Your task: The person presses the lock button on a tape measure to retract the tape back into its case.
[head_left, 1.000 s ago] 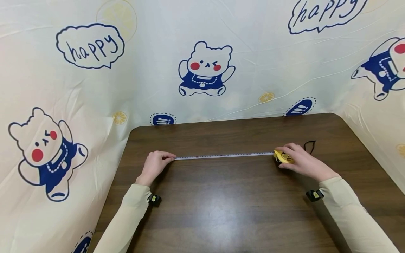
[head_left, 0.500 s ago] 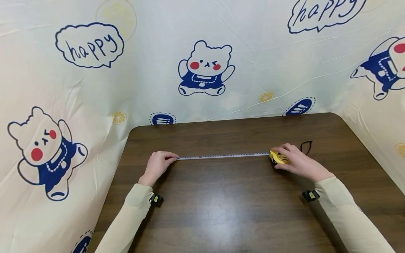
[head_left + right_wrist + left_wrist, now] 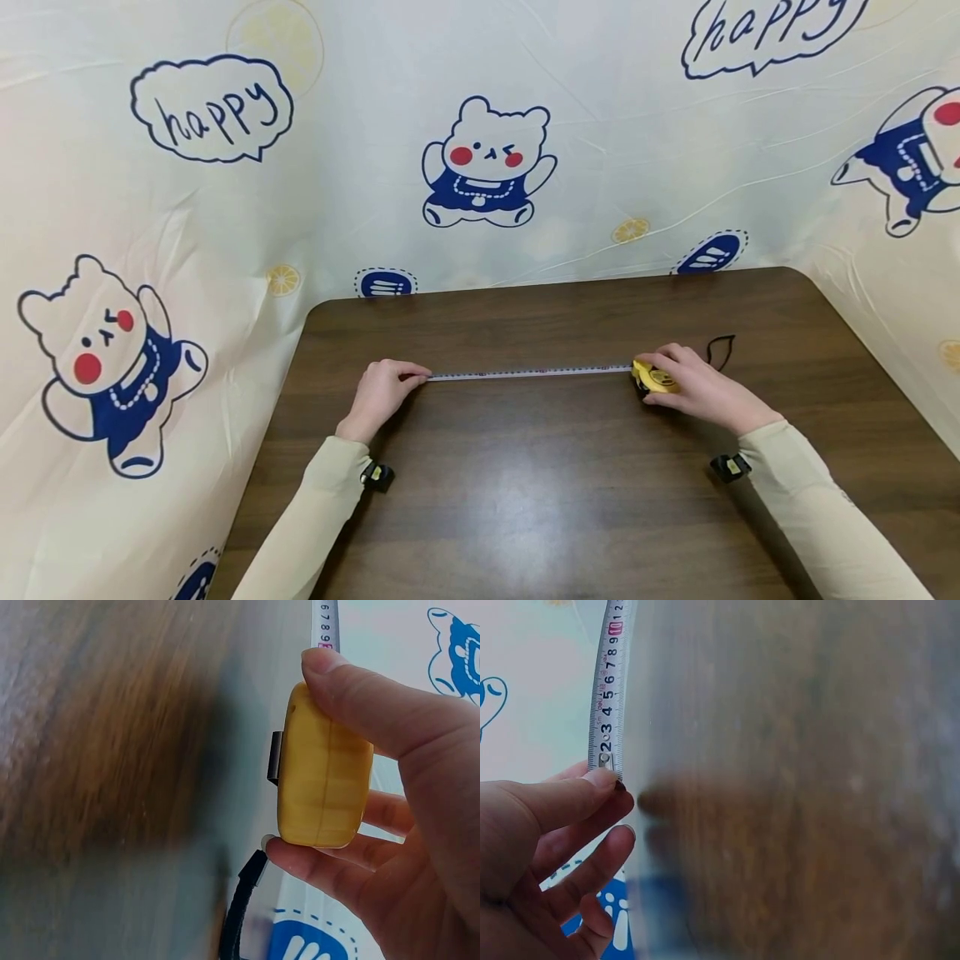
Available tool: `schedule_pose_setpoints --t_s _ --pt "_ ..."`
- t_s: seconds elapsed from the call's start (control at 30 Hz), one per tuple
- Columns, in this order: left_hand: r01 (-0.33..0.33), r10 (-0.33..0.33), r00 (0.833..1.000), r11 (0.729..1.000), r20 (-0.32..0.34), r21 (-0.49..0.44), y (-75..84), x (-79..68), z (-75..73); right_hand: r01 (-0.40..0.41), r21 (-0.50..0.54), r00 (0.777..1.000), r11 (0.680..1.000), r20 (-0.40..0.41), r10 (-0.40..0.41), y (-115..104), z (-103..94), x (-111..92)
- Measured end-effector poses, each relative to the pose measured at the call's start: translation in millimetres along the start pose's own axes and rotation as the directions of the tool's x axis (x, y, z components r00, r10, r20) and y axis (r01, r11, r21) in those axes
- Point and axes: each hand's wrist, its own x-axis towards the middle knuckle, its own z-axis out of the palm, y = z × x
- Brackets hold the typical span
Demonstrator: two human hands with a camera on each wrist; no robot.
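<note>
A yellow and black tape measure [image 3: 654,378] is gripped by my right hand [image 3: 697,387] on the right part of the table. Its pale blade [image 3: 528,372] stretches leftward across the table to my left hand [image 3: 378,396]. There, thumb and forefinger pinch the metal hook end [image 3: 606,760], and the low centimetre numbers show just past the fingertips. In the right wrist view, thumb and fingers curl round the yellow case [image 3: 322,769], with a dark belt clip [image 3: 274,757] on its side. A black wrist strap [image 3: 238,907] trails from the case.
The brown wooden table [image 3: 495,483] has rounded far corners. A white cloth [image 3: 360,167] printed with bears and lettering hangs behind it and along both sides. Each wrist wears a small black camera, the left one [image 3: 378,477] and the right one [image 3: 729,467].
Both hands have moved slightly inward, the right one to the left with the tape measure, the left one to the right with the hook. The exposed blade between them is shorter.
</note>
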Motion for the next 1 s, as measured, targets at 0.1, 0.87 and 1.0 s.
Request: schedule_pose_setpoints --t_s 0.1,0.87,1.0 --pt "-0.009 0.009 1.000 1.000 0.005 -0.002 2.4 0.8 1.1 0.011 0.002 1.000 1.000 -0.001 -0.011 -2 0.3 1" --pt "-0.043 0.044 0.999 0.999 0.027 -0.022 13.0 3.6 8.1 0.038 0.001 0.999 0.999 -0.011 -0.038 -15 3.9 12" --pt "-0.046 0.047 0.999 0.999 0.026 -0.027 14.5 4.7 9.2 0.035 0.009 0.999 0.999 -0.007 -0.035 -17 4.1 14"
